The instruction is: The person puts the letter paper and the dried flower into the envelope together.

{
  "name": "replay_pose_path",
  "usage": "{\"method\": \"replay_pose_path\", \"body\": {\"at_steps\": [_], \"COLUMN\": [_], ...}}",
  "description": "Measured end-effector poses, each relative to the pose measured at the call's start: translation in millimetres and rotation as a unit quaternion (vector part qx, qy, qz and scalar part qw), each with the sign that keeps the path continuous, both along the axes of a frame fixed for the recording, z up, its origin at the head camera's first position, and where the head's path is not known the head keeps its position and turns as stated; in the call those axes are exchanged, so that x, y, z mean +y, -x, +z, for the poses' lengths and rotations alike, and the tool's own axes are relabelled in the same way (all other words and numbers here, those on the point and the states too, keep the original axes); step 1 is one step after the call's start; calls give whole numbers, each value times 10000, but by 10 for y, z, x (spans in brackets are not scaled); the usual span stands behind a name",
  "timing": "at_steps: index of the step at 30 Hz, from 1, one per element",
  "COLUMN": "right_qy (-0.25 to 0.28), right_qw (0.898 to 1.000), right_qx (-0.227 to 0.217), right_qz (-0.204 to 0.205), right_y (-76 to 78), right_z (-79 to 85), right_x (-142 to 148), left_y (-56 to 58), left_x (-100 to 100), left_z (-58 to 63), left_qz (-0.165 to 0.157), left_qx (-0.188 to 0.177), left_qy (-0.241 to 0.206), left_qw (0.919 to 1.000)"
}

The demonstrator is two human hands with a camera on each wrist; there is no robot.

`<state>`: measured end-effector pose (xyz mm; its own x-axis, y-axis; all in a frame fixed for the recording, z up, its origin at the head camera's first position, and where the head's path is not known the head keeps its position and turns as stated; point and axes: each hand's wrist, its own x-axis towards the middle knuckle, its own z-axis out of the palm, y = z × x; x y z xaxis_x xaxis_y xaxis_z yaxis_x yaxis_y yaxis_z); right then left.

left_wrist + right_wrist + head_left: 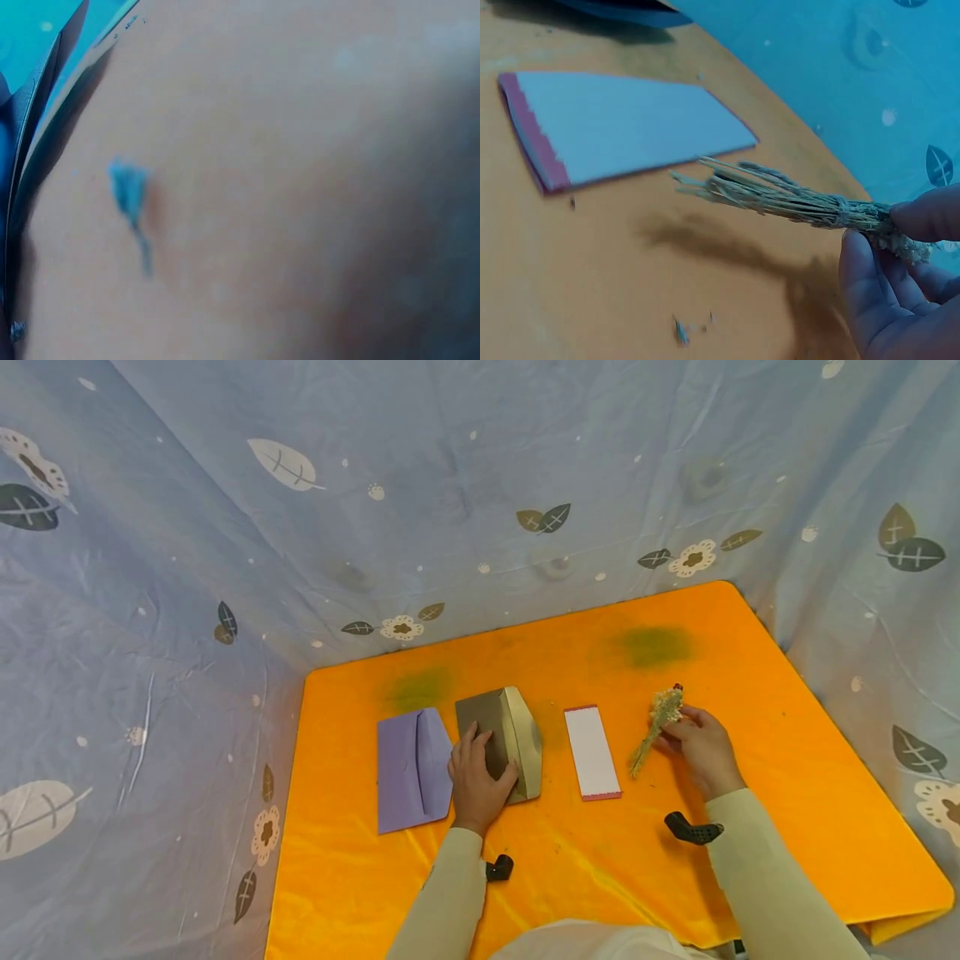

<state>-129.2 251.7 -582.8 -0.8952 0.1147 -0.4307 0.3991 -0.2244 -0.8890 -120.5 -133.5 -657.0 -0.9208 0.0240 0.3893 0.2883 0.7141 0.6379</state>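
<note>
Your right hand (705,752) is pinching the dried bouquet (664,708); squeezing hard, you're risking crumbling. Your left hand (480,781), fingers spread, is resting on the brown envelope (502,733); pressure could crease it.

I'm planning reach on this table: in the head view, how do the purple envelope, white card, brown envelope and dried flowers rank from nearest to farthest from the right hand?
1. Dried flowers: held in the right hand.
2. White card: just left of the flowers.
3. Brown envelope: left of the card, left hand on it.
4. Purple envelope: farthest left.
</note>
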Motion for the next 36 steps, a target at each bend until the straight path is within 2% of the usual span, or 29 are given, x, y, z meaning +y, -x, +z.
{"method": "replay_pose_path", "body": {"at_steps": [8, 14, 19, 25, 36], "right_qy": [309, 617, 765, 833, 1083], "right_qw": [9994, 9974, 9964, 9954, 9924], "right_qx": [160, 291, 361, 466, 529], "right_qz": [-85, -222, -88, 78, 234], "right_y": [70, 94, 114, 127, 176], "right_z": [34, 110, 160, 145, 151], "right_x": [-140, -283, -396, -545, -847], "left_y": [0, 1, -9, -11, -14], "left_x": [-19, -18, -14, 3, 16], "left_z": [-5, 5, 26, 58, 76], "left_qz": [-51, -25, 43, 130, 137], "left_qx": [-95, 13, -58, -252, -165], "left_qy": [-175, -146, -163, -117, -12], "left_qw": [9998, 9999, 9998, 9995, 9998]}}
